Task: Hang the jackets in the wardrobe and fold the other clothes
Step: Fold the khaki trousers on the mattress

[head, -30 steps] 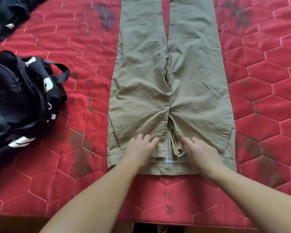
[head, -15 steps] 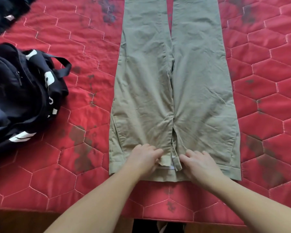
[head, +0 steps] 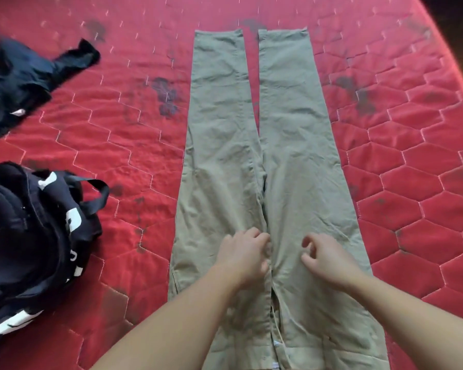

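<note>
Khaki trousers (head: 292, 145) lie flat on the red quilted bed (head: 123, 145), waistband toward me and both legs stretched away. My left hand (head: 242, 259) sits on the left side of the fly, its fingers curled in against the centre seam and pinching the fabric there. My right hand (head: 325, 259) is just right of the seam over the right hip area, fingers loosely curled with thumb and forefinger apart, holding nothing. The open fly and waistband lie below my forearms at the bottom of the view.
A black bag with white lettering (head: 30, 241) sits on the bed at the left. A dark garment (head: 24, 78) lies crumpled at the far left. The bed's right edge (head: 449, 41) runs diagonally at the top right.
Both hands have left the waistband and moved up the fly toward the crotch. Their fingers went from flat to curled. My view has tilted up, showing the full legs.
</note>
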Demonstrator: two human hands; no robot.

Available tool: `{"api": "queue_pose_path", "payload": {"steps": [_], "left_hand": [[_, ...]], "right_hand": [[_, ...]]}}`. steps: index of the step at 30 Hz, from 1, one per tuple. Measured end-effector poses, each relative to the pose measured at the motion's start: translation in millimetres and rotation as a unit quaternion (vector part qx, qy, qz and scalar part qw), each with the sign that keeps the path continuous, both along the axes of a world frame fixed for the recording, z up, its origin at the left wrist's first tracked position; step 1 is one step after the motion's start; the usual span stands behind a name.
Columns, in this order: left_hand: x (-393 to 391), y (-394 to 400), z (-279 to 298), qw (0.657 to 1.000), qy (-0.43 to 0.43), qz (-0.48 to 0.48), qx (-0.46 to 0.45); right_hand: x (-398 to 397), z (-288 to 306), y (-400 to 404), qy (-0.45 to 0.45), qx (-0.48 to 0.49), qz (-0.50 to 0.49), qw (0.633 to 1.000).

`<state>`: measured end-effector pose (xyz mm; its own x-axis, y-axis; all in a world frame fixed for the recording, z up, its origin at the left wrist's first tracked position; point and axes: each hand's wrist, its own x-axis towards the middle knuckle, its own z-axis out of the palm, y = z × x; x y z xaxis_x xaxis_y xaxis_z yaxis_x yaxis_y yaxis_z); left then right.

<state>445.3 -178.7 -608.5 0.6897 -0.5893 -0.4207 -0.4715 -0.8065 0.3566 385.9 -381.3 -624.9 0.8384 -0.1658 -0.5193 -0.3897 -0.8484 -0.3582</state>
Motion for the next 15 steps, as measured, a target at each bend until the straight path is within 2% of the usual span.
{"api": "queue_pose_path", "payload": {"steps": [6, 10, 15], "left_hand": [[93, -32, 1, 0.998, -0.045, -0.025, 0.03], [143, -64, -17, 0.997, -0.028, -0.022, 0.065], [204, -101, -40, 0.996, -0.048, -0.014, 0.079]], "right_hand": [[74, 5, -38, -0.017, -0.051, -0.054, 0.997], [123, -3, -62, -0.033, -0.091, -0.042, 0.994], [192, -14, -89, -0.072, -0.099, -0.026, 0.992]]}}
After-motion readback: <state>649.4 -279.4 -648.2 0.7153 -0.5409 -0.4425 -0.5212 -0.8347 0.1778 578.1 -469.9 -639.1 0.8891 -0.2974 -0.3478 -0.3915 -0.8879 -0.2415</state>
